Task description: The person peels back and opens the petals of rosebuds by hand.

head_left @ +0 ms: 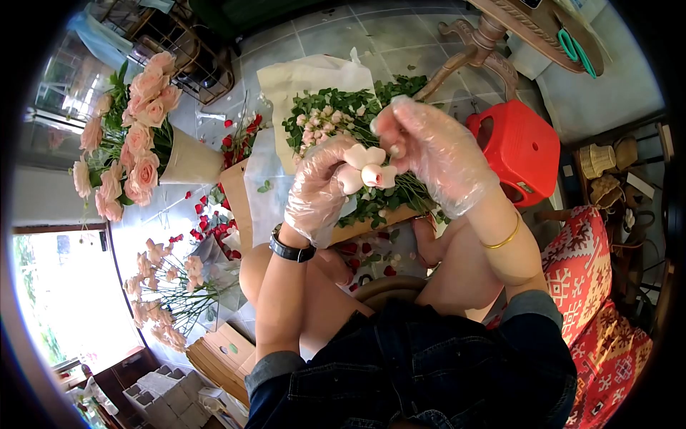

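A pale pink rose (370,174) with its outer petals spread faces up in the middle of the view. My left hand (318,187), in a clear plastic glove, is closed round the rose from its left side. Just right of the bloom is my right hand (436,154), also gloved, raised with its fingers curled; whether they hold a petal is too small to tell. Beneath both hands lie small pink roses (325,123) with green leaves (307,107) on wrapping paper (275,89).
A bucket (191,159) of pink roses stands at the left, more roses (161,293) below it. Red petals (207,214) litter the floor. At the right are a red stool (525,150), a carved table leg (486,43) and patterned cushions (582,279).
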Action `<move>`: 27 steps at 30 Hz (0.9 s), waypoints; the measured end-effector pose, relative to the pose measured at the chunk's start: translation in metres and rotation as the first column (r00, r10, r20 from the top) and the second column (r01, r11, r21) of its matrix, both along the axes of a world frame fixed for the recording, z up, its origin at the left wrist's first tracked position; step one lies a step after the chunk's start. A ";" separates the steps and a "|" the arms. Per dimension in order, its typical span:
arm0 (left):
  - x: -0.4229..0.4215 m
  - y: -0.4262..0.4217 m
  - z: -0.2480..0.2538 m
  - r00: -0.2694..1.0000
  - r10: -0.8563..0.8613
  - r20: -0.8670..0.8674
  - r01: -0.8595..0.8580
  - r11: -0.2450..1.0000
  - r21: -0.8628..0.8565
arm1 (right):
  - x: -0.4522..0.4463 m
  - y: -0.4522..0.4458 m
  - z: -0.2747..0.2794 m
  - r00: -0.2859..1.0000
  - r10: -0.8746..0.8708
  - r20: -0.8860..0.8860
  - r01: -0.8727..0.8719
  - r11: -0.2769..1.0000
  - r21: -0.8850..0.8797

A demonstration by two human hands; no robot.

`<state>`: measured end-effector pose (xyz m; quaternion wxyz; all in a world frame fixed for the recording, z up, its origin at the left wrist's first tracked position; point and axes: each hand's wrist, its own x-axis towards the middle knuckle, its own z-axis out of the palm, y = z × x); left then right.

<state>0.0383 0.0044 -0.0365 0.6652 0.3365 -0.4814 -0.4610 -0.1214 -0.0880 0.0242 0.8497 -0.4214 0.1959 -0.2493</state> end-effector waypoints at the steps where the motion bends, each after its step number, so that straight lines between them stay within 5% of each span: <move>1: -0.001 0.000 0.001 1.000 0.000 0.001 0.000 1.000 -0.001 | 0.000 -0.002 0.001 0.998 -0.048 0.041 0.049 0.999 -0.019; 3: -0.003 0.000 0.007 0.990 -0.040 -0.136 0.030 0.997 -0.077 | -0.002 0.001 0.006 0.989 -0.150 -0.015 0.148 0.986 -0.073; 6: -0.003 -0.002 0.011 0.997 0.046 -0.063 -0.049 0.998 -0.046 | -0.003 0.004 0.011 0.940 -0.341 0.021 0.315 0.842 -0.437; 10: -0.001 -0.004 0.010 0.992 0.122 -0.018 -0.122 0.992 -0.030 | -0.005 0.002 0.008 0.941 -0.332 0.068 0.292 0.694 -0.657; 12: -0.001 -0.004 0.011 0.990 0.139 -0.030 -0.140 0.990 -0.032 | -0.006 -0.002 0.007 0.941 -0.328 0.086 0.229 0.428 -0.874; 19: -0.003 -0.002 0.015 0.994 0.074 -0.083 -0.079 0.995 -0.060 | 0.000 0.009 0.014 0.947 -0.310 0.082 0.155 0.219 -0.963; 27: 0.000 -0.003 0.013 0.994 0.102 0.036 -0.099 0.992 -0.080 | -0.003 0.010 0.020 0.952 -0.293 0.085 0.130 0.136 -0.982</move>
